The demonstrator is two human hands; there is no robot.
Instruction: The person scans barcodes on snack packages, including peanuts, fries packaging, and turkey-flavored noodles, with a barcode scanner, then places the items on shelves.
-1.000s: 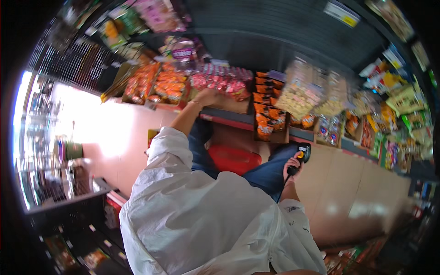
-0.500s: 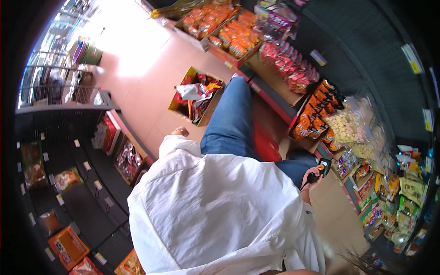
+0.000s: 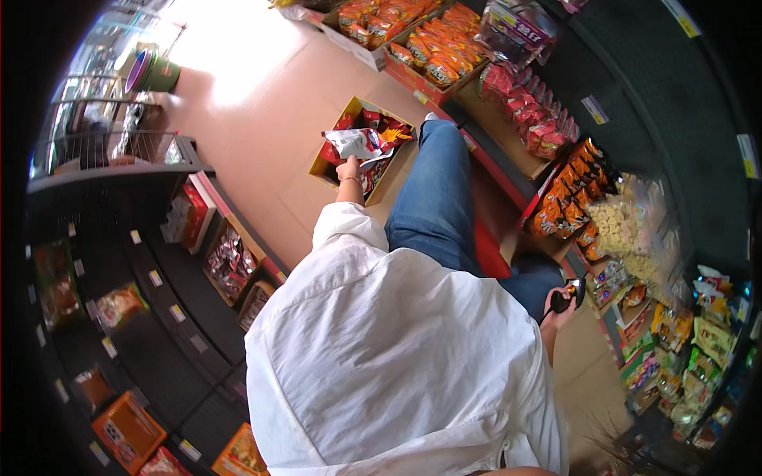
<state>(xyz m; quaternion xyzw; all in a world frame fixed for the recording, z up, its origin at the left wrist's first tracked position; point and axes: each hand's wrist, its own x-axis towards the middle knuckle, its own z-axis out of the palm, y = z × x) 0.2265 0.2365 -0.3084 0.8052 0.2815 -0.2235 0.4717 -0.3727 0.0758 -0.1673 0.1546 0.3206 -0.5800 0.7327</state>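
My left hand (image 3: 348, 169) reaches down to an open yellow carton (image 3: 320, 168) on the floor. Its fingers look closed at the lower edge of a silver-white snack bag (image 3: 352, 143), though the fingertips are partly hidden. Red snack bags (image 3: 371, 175) lie beneath it in the carton. Off to the right, beside my bent knee, my right hand (image 3: 561, 312) is wrapped round a black handheld barcode scanner (image 3: 577, 292).
On the right, a low shelf holds boxes of orange snack bags (image 3: 444, 54), pink packets (image 3: 524, 111) and clear bags of pale snacks (image 3: 627, 218). Dark shelving (image 3: 151, 317) with a few packages stands at left. A purple-and-green bucket (image 3: 155, 73) sits at the far left.
My left hand has stretched forward from near my body to the silver-white bag in the carton. My right hand keeps hold of the scanner. The whole view has shifted slightly.
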